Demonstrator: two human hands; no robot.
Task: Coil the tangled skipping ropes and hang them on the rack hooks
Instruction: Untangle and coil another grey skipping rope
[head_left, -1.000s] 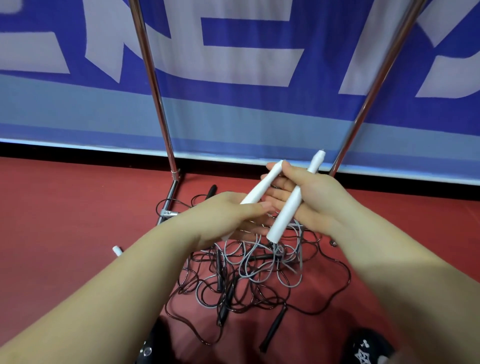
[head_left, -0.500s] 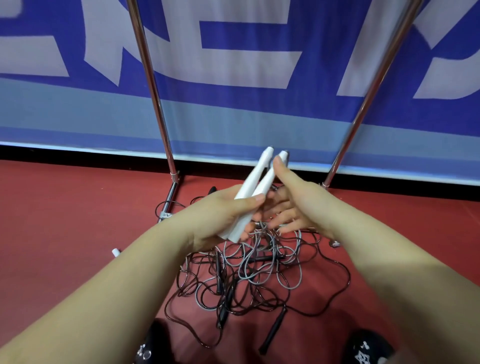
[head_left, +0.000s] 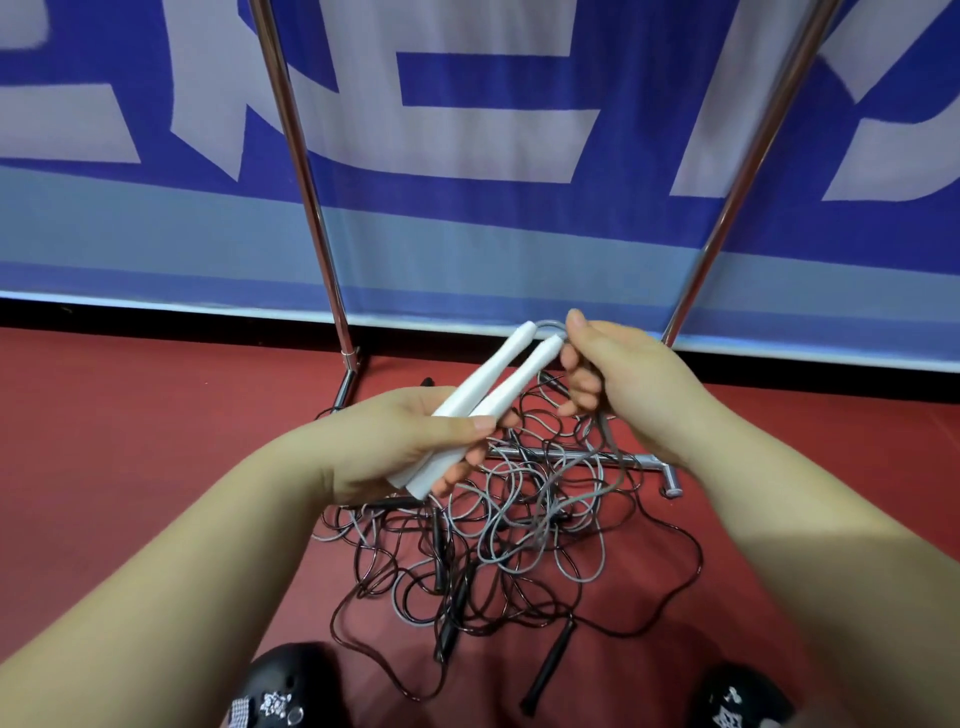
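Note:
My left hand (head_left: 410, 447) grips two white rope handles (head_left: 493, 384) side by side, their tips pointing up and to the right. A grey cord (head_left: 605, 441) arcs from the handle tips into my right hand (head_left: 618, 379), which holds it and lets it trail down. Below my hands a tangle of grey and black skipping ropes (head_left: 509, 540) lies on the red floor, with black handles (head_left: 550, 662) among the loops. The two chrome rack poles (head_left: 306, 182) rise on either side; no hooks are in view.
The rack's chrome base bar (head_left: 639, 460) crosses the floor behind the tangle. A blue and white banner (head_left: 493, 130) forms the wall behind. My two black shoes (head_left: 291, 691) sit at the bottom edge. Red floor (head_left: 130, 441) stretches left and right.
Both white handles have come together in my left hand. My right hand let go of its handle, moved up to the tips and took hold of the grey cord.

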